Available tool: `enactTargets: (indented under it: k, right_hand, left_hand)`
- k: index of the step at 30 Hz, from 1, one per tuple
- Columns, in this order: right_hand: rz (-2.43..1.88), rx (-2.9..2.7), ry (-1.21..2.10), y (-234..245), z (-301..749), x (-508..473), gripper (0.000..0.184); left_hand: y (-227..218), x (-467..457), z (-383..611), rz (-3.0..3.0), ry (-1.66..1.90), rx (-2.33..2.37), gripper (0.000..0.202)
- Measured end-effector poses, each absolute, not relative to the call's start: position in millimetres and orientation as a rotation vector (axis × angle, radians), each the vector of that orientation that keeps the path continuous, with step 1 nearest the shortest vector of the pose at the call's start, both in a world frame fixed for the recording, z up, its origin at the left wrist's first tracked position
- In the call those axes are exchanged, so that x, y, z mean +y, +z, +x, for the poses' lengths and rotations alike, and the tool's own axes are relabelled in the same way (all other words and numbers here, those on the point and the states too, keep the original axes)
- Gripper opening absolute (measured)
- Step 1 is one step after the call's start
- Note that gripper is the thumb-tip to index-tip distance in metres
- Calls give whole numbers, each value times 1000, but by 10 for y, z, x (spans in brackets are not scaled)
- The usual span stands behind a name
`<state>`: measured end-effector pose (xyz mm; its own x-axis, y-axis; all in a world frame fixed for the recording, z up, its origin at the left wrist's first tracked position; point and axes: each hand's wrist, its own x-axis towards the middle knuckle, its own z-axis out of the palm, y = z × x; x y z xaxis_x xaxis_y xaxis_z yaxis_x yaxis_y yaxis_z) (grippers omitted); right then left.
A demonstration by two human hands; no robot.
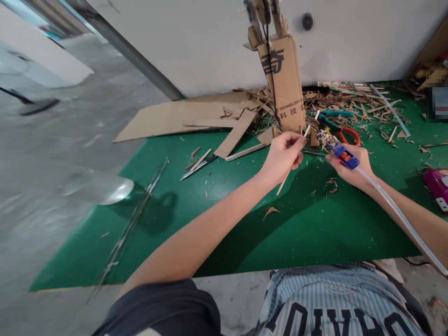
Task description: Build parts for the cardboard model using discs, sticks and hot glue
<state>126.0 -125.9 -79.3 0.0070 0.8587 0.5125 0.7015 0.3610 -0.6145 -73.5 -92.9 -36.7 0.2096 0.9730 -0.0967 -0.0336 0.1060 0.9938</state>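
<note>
Pinched in my left hand (285,156) is a thin wooden stick (283,183), slanting with its upper end near the foot of a cardboard structure (285,84). My right hand (353,165) is wrapped round a blue hot glue gun (345,156). A long clear glue stick (388,198) runs out of its back over my forearm. Stringy debris clings to the gun's front, which points toward the wooden stick's upper end; I cannot tell if they touch. The structure stands upright, with a black cord down its side and printed characters. Pliers (338,114) with teal and red-orange handles lie behind the gun.
Cardboard scraps (350,100) are heaped along the wall. A flat cardboard sheet (168,116) and strips lie left of the structure, near scissors-like metal blades (199,167). Clear rods (136,214) cross the green table (224,224) at left, near a blurred clear cup (119,189). A magenta box (436,184) sits right.
</note>
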Motion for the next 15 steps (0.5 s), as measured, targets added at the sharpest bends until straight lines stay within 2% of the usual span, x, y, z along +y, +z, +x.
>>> enactTargets:
  k: [15]
  right_hand:
    - [-1402,-1754,195,-765,1241,-1271,45]
  left_hand:
    - [-391,-937,-747,1254,986,1033,16]
